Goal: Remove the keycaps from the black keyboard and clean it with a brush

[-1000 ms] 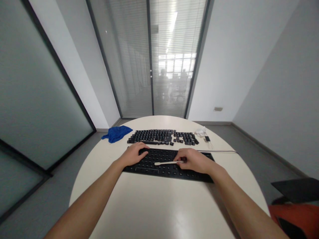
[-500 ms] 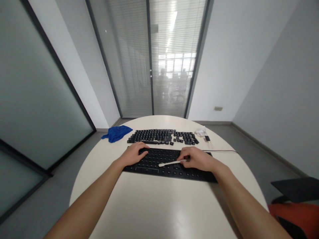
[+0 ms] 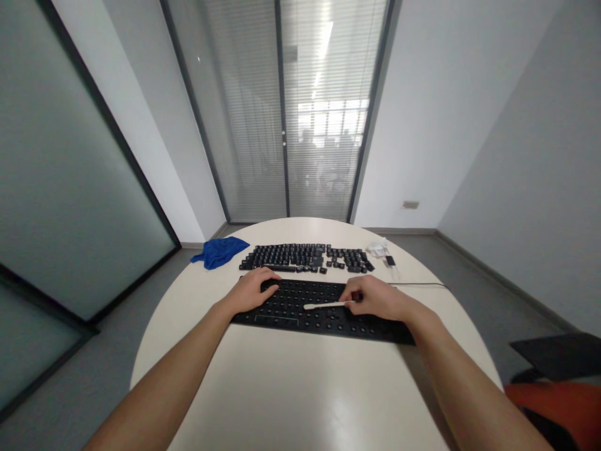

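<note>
A black keyboard (image 3: 323, 326) with its keycaps off lies flat across the table. Over its left end lies my left hand (image 3: 251, 291), thumb on the top face and fingers along the back edge, gripping it. My right hand (image 3: 373, 297) pinches a thin white swab (image 3: 323, 305) between thumb and fingers above the keyboard's right half. The swab points left, its thicker tip over the middle of the keyboard; I cannot tell if the tip touches. Behind the keyboard, loose black keycaps (image 3: 286, 255) lie in rows.
A crumpled blue cloth (image 3: 220, 252) lies at the back left of the round pale table (image 3: 282, 388). At the back right are a crumpled white piece (image 3: 377, 248) and a small black item (image 3: 390, 260). A black cable (image 3: 422, 284) runs right. An orange chair (image 3: 558, 410) stands right.
My right hand has shifted slightly right and the swab has moved with it, its tip a little farther back. My left hand and the keyboard have stayed in place.
</note>
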### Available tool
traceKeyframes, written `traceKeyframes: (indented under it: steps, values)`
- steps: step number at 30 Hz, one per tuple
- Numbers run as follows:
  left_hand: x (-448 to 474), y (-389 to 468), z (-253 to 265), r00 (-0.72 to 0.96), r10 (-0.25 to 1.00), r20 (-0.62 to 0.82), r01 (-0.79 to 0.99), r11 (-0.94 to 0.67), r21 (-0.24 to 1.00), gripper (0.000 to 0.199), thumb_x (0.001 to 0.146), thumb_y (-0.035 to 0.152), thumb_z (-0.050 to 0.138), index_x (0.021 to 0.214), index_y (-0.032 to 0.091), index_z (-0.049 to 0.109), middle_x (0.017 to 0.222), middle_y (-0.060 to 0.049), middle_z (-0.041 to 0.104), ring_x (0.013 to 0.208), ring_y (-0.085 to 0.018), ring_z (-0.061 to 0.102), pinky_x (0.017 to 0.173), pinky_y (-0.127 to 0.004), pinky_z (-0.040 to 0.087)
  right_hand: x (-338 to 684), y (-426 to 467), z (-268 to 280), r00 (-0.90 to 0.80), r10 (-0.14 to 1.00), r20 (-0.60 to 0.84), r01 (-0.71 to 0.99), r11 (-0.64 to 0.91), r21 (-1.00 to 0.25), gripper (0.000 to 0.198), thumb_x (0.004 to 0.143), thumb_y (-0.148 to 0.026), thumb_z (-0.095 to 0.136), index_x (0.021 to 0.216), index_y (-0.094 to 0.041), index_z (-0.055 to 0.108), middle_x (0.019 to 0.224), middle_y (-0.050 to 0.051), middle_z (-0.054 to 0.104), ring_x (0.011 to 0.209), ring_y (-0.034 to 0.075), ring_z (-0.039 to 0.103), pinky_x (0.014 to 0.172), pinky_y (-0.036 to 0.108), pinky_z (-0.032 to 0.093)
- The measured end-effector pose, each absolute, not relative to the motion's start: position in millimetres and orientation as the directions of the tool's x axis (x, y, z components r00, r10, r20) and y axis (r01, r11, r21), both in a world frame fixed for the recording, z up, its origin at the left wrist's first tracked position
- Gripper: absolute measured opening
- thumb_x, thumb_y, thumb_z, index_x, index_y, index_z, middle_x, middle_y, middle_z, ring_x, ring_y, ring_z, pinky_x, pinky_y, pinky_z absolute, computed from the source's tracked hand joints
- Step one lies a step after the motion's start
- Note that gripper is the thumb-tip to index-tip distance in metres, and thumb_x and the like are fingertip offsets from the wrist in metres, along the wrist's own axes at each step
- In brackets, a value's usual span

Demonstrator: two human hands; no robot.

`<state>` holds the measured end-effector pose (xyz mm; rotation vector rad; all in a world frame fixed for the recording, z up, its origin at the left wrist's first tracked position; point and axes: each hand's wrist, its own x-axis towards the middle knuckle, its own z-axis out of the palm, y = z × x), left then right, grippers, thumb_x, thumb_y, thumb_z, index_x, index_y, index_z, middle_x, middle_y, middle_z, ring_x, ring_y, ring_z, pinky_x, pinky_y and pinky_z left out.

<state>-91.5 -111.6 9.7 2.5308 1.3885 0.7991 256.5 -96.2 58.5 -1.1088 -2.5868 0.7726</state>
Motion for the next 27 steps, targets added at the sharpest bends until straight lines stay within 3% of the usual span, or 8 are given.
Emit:
traceKeyframes:
  steps: [12,23,27]
  values:
    - [-93,-110,8,0.439,0.813,0.382,0.732,-0.570,0.373,0.022,0.091,0.030,0.055,0.110,0.024,0.066,0.110,-0.006,0.068,0.103,-0.024,0.062,0.094,-0.040,0.049,266,-86,51,-0.648,0.760,0.060,0.630,0.578,-0.519,0.022,0.071,-0.015,0.059,0.085,-0.018,0.077,0.077,0.002,0.071,0.068,0.017,0.062,0.062,0.025,0.043]
    - [-104,-110,12,0.444,0.830,0.338,0.710,-0.556,0.432,0.026,0.079,0.015,0.056,0.102,0.022,0.066,0.105,-0.005,0.066,0.100,-0.023,0.063,0.095,-0.038,0.049,260,-89,48,-0.663,0.744,0.084,0.619,0.607,-0.499,0.022,0.077,-0.021,0.061,0.093,-0.018,0.076,0.084,0.005,0.072,0.073,0.018,0.064,0.067,0.027,0.046]
    - [-100,-114,15,0.453,0.819,0.352,0.724,-0.568,0.390,0.020,0.086,0.022,0.055,0.103,0.022,0.065,0.105,-0.005,0.066,0.099,-0.023,0.062,0.093,-0.038,0.050,257,-90,49,-0.659,0.747,0.093,0.626,0.612,-0.483,0.021,0.079,-0.021,0.060,0.093,-0.018,0.076,0.084,0.006,0.072,0.073,0.018,0.063,0.067,0.027,0.046]
